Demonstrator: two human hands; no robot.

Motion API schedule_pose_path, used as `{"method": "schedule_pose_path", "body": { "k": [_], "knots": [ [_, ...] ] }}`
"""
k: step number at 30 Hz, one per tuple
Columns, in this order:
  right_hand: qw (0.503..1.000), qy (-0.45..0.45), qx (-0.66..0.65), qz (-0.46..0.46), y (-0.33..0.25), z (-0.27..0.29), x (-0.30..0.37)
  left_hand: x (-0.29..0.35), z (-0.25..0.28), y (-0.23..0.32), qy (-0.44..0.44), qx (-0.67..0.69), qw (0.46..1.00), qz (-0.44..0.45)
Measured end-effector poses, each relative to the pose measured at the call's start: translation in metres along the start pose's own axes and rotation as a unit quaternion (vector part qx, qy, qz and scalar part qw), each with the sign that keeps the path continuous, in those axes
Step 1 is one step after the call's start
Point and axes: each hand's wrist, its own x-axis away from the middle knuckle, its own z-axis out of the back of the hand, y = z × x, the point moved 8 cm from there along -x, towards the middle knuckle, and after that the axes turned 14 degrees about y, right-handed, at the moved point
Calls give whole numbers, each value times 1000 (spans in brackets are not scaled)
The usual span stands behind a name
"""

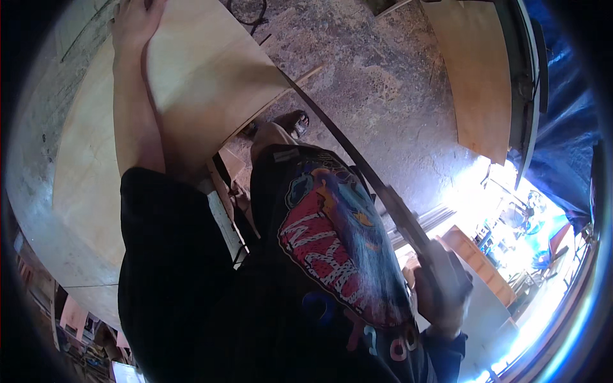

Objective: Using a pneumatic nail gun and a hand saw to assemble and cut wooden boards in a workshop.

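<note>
Nearest the camera is the person's black T-shirt [255, 300], soft cloth with a large red, blue and white print across the front. At the lower right the right hand [440, 290] is clenched around the handle of a handsaw [357, 166] — its long, dark, narrow steel blade runs up and to the left from the fist, across the body, and its far end meets the edge of a plywood sheet [204, 76]. That sheet is pale, smooth and flat, with a faint wood grain and a clean straight edge where the blade touches it; it lies on a second, larger plywood panel [83, 172] of the same light colour, which overhangs a worn grey workbench [32, 159]. The left hand [134, 22] lies flat on the upper sheet at the top left, fingers spread and pressing down rather than gripping, the bare forearm stretching back toward the sleeve. Below the saw a sandalled foot [290, 121] stands on a rough, mottled concrete floor [383, 83] — dusty and stained. Farther off, at the upper right, another brownish plywood board [479, 76] leans upright.
</note>
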Motion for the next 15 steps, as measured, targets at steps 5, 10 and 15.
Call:
{"method": "schedule_pose_path", "body": {
  "k": [5, 10, 15],
  "knots": [
    [1000, 14, -5, -3, 2, -9, -1, 0, 0, 2, 2, -1, 1000, -8],
    [998, 19, -57, -26, 5, -3, 5, -3, 2, 5, -8, 8, 1000, -3],
    [996, 51, -57, -38, 1, 11, -4, -3, -3, -5, 3, 3, 1000, -16]
  ]
}}
